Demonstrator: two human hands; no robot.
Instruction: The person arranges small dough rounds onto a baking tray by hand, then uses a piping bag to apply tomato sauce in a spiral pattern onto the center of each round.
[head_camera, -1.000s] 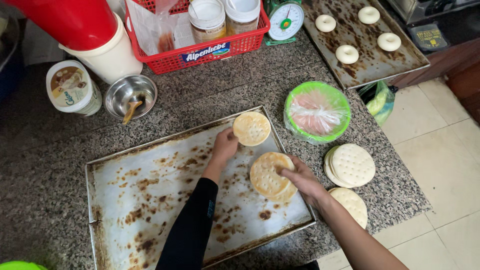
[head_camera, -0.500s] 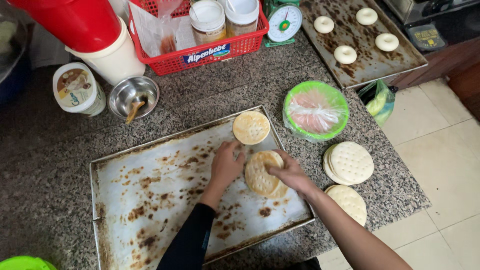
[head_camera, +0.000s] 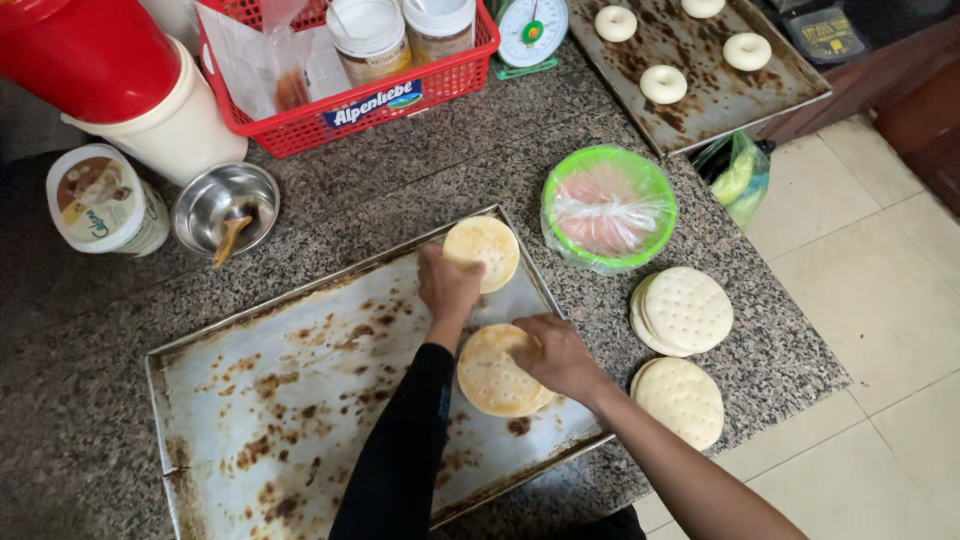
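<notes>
Round dough disc (head_camera: 492, 372) flat on tray (head_camera: 300, 400)

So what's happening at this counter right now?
A person is laying flat dough rounds on a stained baking tray. The left hand rests at the edge of one round near the tray's far corner, while the right hand presses on a second round beside it. Two stacks of pale rounds wait on the granite counter to the right, next to a green bowl.

2 baking trays (head_camera: 300, 400), 2 dough stacks (head_camera: 685, 310), 3 dough rings (head_camera: 663, 84), 2 jars (head_camera: 370, 35).
</notes>
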